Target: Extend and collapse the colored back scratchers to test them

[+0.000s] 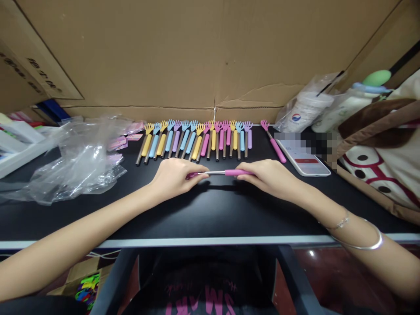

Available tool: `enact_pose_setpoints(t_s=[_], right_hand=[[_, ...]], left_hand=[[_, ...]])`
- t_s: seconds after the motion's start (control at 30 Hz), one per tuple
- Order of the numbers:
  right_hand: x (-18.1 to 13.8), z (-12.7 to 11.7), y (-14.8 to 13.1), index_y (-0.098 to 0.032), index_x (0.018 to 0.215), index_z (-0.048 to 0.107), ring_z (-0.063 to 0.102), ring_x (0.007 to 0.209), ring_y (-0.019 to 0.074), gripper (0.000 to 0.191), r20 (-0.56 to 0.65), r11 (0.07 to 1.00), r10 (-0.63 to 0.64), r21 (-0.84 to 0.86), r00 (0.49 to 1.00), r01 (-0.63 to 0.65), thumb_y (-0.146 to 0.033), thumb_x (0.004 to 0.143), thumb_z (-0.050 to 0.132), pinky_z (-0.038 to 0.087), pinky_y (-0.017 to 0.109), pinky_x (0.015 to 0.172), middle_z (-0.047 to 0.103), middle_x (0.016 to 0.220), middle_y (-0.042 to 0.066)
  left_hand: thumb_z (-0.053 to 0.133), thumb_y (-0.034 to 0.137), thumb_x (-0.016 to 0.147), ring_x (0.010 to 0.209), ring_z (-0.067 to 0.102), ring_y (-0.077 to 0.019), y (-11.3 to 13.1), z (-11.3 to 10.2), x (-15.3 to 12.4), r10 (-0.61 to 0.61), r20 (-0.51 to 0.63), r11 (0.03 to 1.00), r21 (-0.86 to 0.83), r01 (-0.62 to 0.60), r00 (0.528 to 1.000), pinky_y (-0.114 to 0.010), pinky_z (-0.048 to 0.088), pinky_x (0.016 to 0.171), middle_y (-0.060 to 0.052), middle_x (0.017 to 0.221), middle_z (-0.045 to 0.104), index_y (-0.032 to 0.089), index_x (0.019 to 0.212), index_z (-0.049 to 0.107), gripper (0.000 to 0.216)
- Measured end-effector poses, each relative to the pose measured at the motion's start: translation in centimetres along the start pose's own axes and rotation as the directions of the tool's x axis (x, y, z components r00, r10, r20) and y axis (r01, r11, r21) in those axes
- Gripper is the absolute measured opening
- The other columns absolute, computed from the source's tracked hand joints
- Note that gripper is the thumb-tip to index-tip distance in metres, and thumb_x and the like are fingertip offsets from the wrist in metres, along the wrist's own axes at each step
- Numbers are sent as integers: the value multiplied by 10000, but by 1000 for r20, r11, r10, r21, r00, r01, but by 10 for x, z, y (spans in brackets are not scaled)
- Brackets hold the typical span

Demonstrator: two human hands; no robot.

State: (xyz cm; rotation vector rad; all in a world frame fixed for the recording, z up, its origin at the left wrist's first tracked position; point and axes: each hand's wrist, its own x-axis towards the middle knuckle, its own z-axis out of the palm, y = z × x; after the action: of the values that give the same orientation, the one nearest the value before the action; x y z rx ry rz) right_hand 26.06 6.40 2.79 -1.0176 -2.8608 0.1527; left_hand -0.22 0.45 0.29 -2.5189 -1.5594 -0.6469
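A pink scratcher (217, 173), silver shaft showing between pink head and pink grip, is being held level over the middle of the black desk (210, 214). Bare desk is stretching from the hands to the front edge. Behind them a row (197, 140) of yellow, blue and pink scratchers is lying before the cardboard (197, 52), with bags (75, 162) left and a phone (303, 158) right. The left hand (179, 177) is closing on the head end and the right hand (269, 175) is clasping the grip, palms down, forearms angling in from the near corners.
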Motion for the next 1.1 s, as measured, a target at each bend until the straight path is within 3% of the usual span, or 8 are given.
enact_pose_setpoints(t_s=[0.2,0.37,0.5,0.63,0.83,0.97,1.1], right_hand=[[2,0,5,-218,967,659,592,653,143,401,52,974,-51,223,997,39,-497,940,372,351,228,586,661,747,20],[5,-5,7,-138,942,658,559,726,142,505,202,855,-140,518,969,15,-537,933,347,395,241,641,647,833,51],[5,-5,7,-144,932,655,542,728,136,500,236,824,-132,566,963,-26,-548,925,361,399,241,645,633,843,43],[4,0,8,-156,920,646,546,709,133,473,162,878,-100,478,982,10,-532,932,359,401,242,670,630,796,29],[3,9,6,-224,943,632,564,618,125,359,20,994,18,106,1000,-20,-490,936,390,308,218,562,641,714,-3],[2,13,5,-231,913,616,586,602,137,352,-97,995,-26,-103,995,16,-481,950,372,255,228,517,655,693,-3],[-1,15,3,-224,872,613,605,623,127,351,-218,977,-107,-205,970,61,-472,955,379,232,242,503,676,715,-1]], left_hand=[[495,414,926,644,642,-127,0,-1,-2,200,-178,968,189,-166,963,-237,314,509,6,708,713,262,929,741,289],[466,409,948,606,614,-117,3,-3,-2,295,-163,928,282,-242,941,-252,310,514,18,652,685,258,923,732,306],[447,419,956,597,599,-118,4,-6,-1,292,-143,919,317,-236,946,-257,297,513,9,613,659,260,925,730,326],[430,426,960,607,609,-121,3,-3,-1,266,-138,934,283,-219,954,-252,301,506,5,637,672,258,942,729,343],[444,421,952,686,660,-134,0,5,-2,126,-102,986,119,-114,987,-225,314,503,-5,768,730,261,973,732,330],[478,408,939,767,685,-155,1,5,-2,46,-38,999,8,-45,998,-220,351,548,11,876,748,273,995,731,292],[498,419,925,771,681,-155,3,2,-1,-39,47,997,-63,42,998,-214,341,552,18,879,749,290,1015,728,278]])
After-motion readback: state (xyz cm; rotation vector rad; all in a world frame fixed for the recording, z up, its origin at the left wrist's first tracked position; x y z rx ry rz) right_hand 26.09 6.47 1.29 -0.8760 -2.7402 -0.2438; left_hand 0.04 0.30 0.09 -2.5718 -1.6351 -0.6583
